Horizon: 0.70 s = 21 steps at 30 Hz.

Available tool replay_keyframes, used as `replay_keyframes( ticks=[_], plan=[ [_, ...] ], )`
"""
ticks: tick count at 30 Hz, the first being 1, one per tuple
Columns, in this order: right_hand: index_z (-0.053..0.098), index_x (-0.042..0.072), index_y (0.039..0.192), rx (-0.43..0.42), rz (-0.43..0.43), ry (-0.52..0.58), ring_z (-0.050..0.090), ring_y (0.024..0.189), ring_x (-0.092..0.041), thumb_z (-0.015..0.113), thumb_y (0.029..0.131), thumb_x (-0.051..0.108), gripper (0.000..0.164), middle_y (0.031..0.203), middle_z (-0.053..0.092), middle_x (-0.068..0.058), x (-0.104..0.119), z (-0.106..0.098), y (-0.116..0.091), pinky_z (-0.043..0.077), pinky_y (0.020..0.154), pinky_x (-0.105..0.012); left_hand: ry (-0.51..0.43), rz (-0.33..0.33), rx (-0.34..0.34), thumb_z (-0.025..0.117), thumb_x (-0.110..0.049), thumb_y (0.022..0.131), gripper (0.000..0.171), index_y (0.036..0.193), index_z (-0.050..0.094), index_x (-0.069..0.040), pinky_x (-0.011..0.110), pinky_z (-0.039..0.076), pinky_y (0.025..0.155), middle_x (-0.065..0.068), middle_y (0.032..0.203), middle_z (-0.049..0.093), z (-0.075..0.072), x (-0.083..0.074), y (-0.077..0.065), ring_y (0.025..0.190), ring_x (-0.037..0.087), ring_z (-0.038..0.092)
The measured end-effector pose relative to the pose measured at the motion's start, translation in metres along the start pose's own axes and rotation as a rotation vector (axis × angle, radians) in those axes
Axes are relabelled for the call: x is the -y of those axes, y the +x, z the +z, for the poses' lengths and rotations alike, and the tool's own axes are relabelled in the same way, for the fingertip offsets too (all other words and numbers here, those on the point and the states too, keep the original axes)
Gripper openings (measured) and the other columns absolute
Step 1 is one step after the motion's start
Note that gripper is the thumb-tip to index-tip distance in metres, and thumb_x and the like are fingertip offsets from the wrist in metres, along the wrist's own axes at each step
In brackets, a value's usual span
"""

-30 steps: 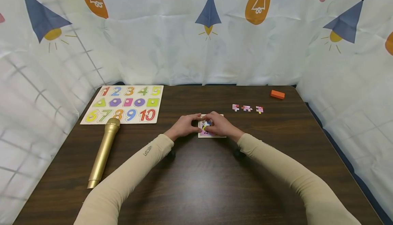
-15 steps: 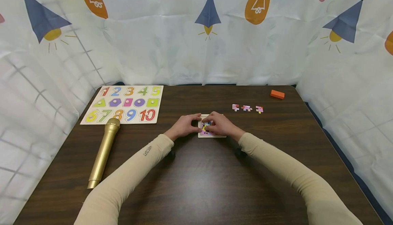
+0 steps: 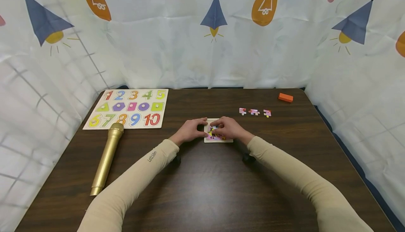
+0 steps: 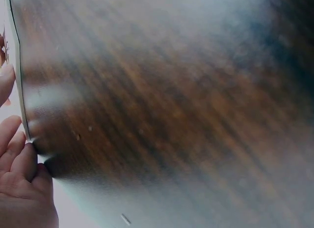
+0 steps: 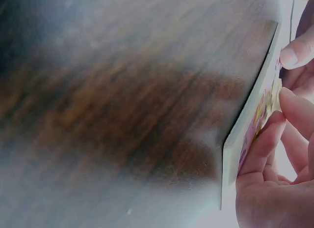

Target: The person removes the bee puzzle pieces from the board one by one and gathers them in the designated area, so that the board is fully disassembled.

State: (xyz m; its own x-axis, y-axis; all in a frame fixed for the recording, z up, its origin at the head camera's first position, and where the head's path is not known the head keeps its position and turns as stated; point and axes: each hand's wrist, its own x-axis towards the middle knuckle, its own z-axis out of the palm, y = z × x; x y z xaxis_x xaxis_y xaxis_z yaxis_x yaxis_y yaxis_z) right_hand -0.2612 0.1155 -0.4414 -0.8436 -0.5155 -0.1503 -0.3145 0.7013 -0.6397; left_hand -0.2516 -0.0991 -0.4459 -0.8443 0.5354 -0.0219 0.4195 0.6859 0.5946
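A small jigsaw board [image 3: 206,140] with a pale frame and a pink, yellow and blue picture lies flat at the table's middle. My left hand [image 3: 189,130] holds the board's left side, thumb at the lower left and fingers near the upper left corner. Over the picture, my right hand [image 3: 230,128] pinches what looks like a jigsaw piece [image 5: 275,93], tilted up from the board in the right wrist view; the fingers hide most of it. Three loose pink jigsaw pieces [image 3: 254,112] lie in a row to the board's upper right.
At the left lies a number and shape board [image 3: 139,100]. A gold microphone [image 3: 107,158] rests beside it, its head at the board's lower edge. An orange block [image 3: 285,97] sits near the back right of the brown table [image 3: 209,182].
My right hand has shifted slightly to the right over the jigsaw board, baring more of the picture. The left hand and the loose pieces have stayed where they were.
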Motion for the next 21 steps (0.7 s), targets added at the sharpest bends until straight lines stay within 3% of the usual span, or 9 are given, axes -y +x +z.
replay_keyframes(
  ticks=[11, 21],
  plan=[
    [0.068, 0.014, 0.125, -0.009, -0.003, 0.001, 0.059, 0.099, -0.020, 0.070, 0.092, 0.022, 0.034, 0.115, 0.059, -0.006, -0.0019, 0.0027, -0.0014, 0.050, 0.084, -0.036, 0.000, 0.001, -0.001, 0.075, -0.025, 0.087, 0.051, 0.130, 0.062, -0.001, 0.043, 0.035, 0.110, 0.011, 0.148, 0.047, 0.0005, 0.0012, 0.0001, 0.135, 0.028, 0.044],
    [0.070, 0.012, 0.122, -0.029, -0.068, -0.063, 0.053, 0.086, -0.017, 0.071, 0.091, 0.021, 0.033, 0.107, 0.058, -0.006, -0.0008, 0.0019, -0.0013, 0.044, 0.074, -0.031, 0.002, -0.004, 0.002, 0.075, -0.025, 0.087, 0.051, 0.130, 0.062, -0.001, 0.042, 0.035, 0.110, 0.010, 0.148, 0.046, 0.0004, 0.0006, 0.0004, 0.136, 0.028, 0.043]
  ],
)
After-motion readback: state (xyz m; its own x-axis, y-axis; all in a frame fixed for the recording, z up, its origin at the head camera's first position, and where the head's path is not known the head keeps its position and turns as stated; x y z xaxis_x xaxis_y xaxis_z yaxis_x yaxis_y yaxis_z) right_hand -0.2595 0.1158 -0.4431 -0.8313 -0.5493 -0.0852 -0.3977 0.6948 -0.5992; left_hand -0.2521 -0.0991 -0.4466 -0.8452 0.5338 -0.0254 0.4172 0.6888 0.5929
